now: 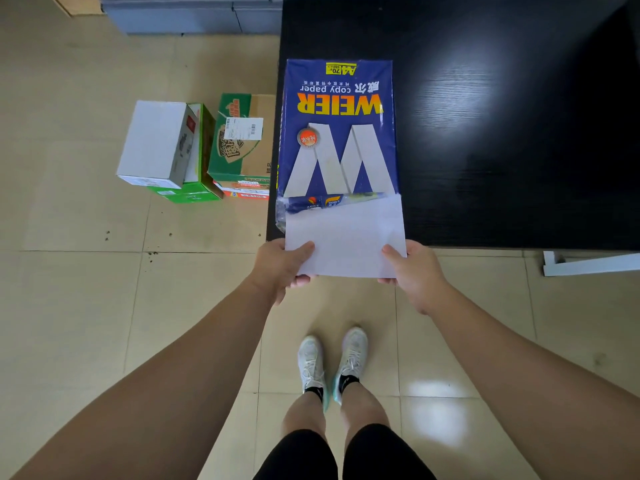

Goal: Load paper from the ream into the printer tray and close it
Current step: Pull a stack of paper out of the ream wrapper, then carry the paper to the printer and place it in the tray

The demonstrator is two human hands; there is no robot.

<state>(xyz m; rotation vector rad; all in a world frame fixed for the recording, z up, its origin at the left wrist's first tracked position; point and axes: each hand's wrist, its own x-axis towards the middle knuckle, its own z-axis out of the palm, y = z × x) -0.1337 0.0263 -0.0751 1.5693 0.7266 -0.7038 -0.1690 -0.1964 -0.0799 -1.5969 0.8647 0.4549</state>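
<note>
A blue ream of copy paper (pixel 337 129) lies on the black table (pixel 502 133) along its left edge, its torn-open end facing me. A stack of white paper sheets (pixel 346 237) sticks out of that open end past the table's front edge. My left hand (pixel 282 266) grips the stack's near left corner, thumb on top. My right hand (pixel 412 271) grips the near right corner the same way. No printer or tray is in view.
Several cardboard boxes (pixel 194 150) stand on the tiled floor left of the table. A white bar (pixel 588 263) lies on the floor under the table's front right. Grey panels (pixel 194 13) run along the far wall. My feet in white shoes (pixel 332 365) stand below the paper.
</note>
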